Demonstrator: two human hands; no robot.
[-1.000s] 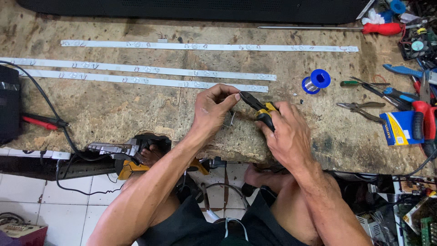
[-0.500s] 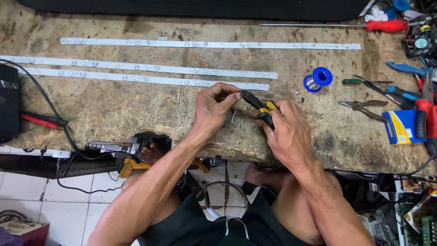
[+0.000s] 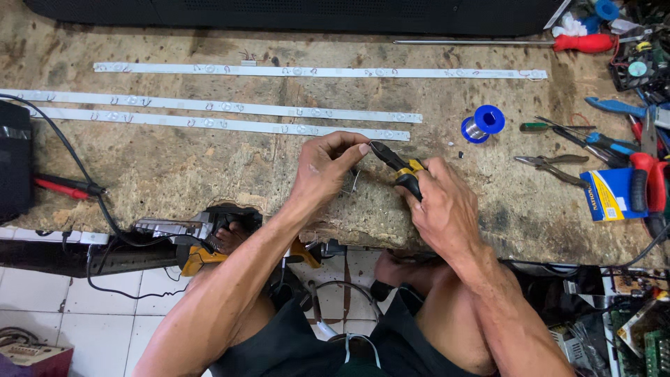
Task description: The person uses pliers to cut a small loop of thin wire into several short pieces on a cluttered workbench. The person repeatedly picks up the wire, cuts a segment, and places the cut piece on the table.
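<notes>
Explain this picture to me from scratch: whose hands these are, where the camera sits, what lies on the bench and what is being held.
The camera is worn on a person's head and looks down at their own two bare hands over a worn workbench. The right hand grips small pliers with yellow and black handles. The left hand pinches something tiny and thin at the pliers' tip; it is too small to identify. Behind the hands lie three long white strips. To the right sit a blue spool of wire, a red-handled screwdriver and a scatter of other hand tools.
</notes>
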